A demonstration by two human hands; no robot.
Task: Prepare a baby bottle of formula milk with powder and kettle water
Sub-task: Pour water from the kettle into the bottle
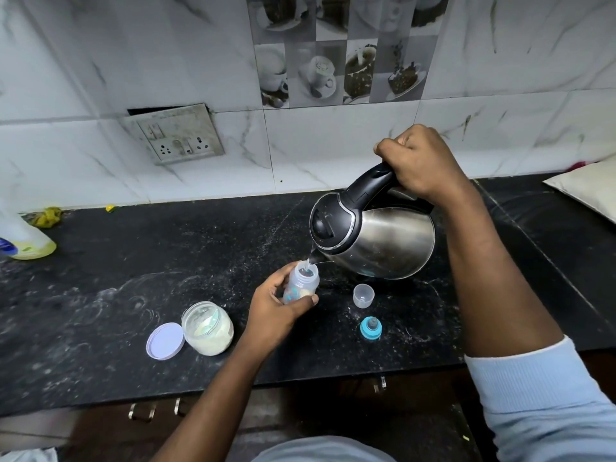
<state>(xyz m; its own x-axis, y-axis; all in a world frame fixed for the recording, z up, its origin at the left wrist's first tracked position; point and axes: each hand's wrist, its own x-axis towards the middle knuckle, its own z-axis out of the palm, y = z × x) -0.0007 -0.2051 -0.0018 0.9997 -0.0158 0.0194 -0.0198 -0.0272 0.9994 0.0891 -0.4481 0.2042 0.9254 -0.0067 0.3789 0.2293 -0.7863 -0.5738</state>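
Observation:
My right hand [421, 163] grips the black handle of a steel kettle [386, 240], tipped to the left above the black counter [133, 295]. A thin stream of water runs from its spout into the open mouth of a small clear baby bottle [302, 282]. My left hand [276, 305] holds that bottle, slightly tilted, fingers wrapped round its body; white powder shows inside it. An open glass jar of formula powder [208, 328] stands to the left, its lilac lid [165, 341] lying beside it. The blue teat ring [370, 327] and a clear cap [363, 295] lie to the right.
A white and yellow plastic bottle [25, 243] stands at the far left by the wall. A switch socket [178, 138] sits on the marble backsplash. A pale cushion-like object [590, 188] lies at the far right. The counter's front edge runs above drawer handles [143, 411].

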